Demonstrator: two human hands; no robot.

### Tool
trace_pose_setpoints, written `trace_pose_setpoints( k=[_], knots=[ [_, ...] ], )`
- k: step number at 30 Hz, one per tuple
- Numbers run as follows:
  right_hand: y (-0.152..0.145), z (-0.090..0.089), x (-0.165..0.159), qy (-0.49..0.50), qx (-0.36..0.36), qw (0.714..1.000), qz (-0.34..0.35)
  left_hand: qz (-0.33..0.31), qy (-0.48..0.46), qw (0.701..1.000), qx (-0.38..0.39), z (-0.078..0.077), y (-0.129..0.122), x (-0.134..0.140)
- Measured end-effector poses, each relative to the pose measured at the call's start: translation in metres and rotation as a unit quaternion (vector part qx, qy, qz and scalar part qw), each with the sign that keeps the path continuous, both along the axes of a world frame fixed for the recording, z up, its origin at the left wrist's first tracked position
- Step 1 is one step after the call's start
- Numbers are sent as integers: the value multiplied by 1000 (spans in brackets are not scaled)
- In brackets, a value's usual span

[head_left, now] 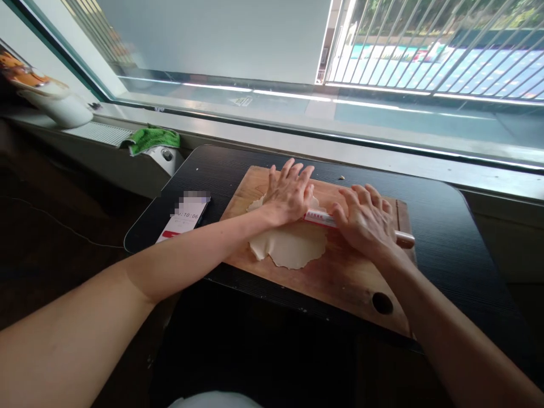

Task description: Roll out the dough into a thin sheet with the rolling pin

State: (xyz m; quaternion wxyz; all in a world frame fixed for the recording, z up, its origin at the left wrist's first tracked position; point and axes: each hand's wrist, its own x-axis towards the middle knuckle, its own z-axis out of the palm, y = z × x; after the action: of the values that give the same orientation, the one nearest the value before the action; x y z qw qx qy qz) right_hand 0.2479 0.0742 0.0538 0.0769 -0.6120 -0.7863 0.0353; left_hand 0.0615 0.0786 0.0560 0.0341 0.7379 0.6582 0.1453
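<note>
A rolling pin with a red and white label lies across a wooden board, over a thin sheet of dough with an uneven edge. My left hand lies over the pin's left part, fingers stretched forward and apart; it hides that end. Farther right, my right hand presses its palm on the pin, its fingers extended and the thumb along the label. The pin's right handle sticks out beyond this hand. Part of the dough shows behind my left hand, and its front half lies flat on the board.
The board rests on a black table. Left of it lies a phone showing a timer. A green cloth hangs over a white heater by the window, and a white pot stands on the sill. The board has a round hole near its front right corner.
</note>
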Motion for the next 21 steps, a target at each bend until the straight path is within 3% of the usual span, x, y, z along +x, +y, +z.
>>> trace_pose_setpoints(
  k=[6,8,12,14,21],
  knots=[
    [61,2,-7,47,-28,996,-76,25,5,999,27,11,49,3],
    [55,3,-6,51,-40,995,-74,26,1,999,25,11,43,3],
    [15,3,-2,29,-50,998,-17,0,-10,1000,4,4,8,1],
    [11,4,-1,24,-41,999,-14,-2,-10,1000,9,3,5,1],
    [74,5,-11,24,-85,987,-137,10,6,998,67,19,52,3]
  ],
)
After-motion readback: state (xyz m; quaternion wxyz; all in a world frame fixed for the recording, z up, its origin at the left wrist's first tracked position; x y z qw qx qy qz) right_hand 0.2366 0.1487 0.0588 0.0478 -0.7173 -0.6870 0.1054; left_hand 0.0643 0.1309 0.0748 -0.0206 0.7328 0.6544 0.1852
